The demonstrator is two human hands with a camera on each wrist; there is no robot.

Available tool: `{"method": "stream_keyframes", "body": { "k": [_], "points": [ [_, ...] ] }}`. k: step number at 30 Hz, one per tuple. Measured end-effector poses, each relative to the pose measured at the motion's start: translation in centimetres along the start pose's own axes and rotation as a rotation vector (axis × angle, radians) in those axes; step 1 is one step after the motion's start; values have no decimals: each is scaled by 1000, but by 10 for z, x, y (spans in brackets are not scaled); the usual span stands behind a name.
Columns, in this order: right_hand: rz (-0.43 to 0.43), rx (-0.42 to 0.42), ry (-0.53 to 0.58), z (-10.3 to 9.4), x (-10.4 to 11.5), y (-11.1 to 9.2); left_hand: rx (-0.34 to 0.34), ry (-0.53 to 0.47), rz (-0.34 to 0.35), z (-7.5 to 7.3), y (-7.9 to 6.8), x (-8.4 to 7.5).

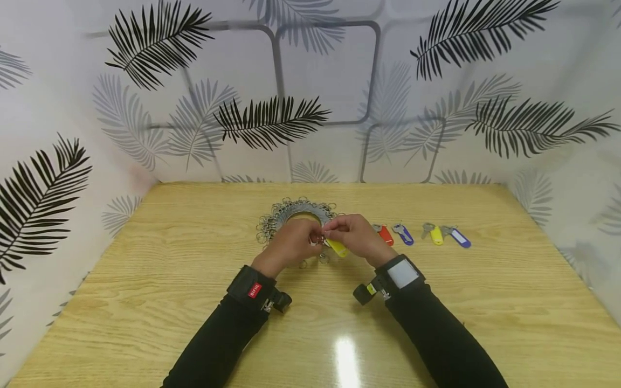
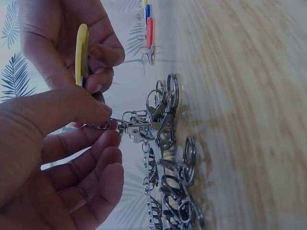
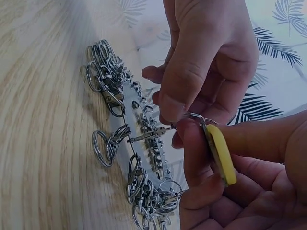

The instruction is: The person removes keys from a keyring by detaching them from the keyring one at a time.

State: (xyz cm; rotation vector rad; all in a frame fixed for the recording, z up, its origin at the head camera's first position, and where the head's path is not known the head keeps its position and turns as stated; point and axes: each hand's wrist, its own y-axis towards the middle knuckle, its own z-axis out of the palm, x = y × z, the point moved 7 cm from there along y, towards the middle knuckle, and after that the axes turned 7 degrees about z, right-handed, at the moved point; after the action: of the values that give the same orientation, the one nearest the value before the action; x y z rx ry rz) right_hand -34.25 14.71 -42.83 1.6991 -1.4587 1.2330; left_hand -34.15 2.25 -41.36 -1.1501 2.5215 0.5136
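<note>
A round grey metal hoop (image 1: 305,207) hung with many small clasps and split rings lies on the table, partly behind the hands. My left hand (image 1: 293,242) is at its near right edge, pinching the ring end of one clasp (image 2: 132,128) between thumb and forefinger. Beside it, my right hand (image 1: 359,237) holds a yellow key tag (image 3: 223,155) in its fingers. The tag's split ring (image 3: 194,115) lies against the left fingertips, at the clasp's end. Whether the two rings are linked is hidden by the fingers.
Right of the hands lie a red key tag (image 1: 386,236), a blue key tag (image 1: 408,237), another yellow key tag (image 1: 436,235) and a blue tag with a white label (image 1: 460,237), with keys beside them. A leaf-patterned wall backs the wooden table (image 1: 145,302).
</note>
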Motion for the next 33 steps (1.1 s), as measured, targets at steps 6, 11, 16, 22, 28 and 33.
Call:
{"method": "stream_keyframes", "body": {
  "k": [6,11,16,22,28,33],
  "points": [
    [3,21,1,1,0,1,36,-34,-70,3,-4,4],
    [7,35,-13,1,-1,0,28,-30,-56,3,-4,2],
    [5,48,-27,3,-2,0,35,-43,-52,3,-4,2],
    [-25,60,-39,3,-1,-1,56,-46,-49,5,-4,2],
    [-3,23,-50,0,-4,-1,24,-19,-12,3,-1,-1],
    [10,10,-31,-1,-4,1,9,-27,3,4,0,-2]
  ]
}}
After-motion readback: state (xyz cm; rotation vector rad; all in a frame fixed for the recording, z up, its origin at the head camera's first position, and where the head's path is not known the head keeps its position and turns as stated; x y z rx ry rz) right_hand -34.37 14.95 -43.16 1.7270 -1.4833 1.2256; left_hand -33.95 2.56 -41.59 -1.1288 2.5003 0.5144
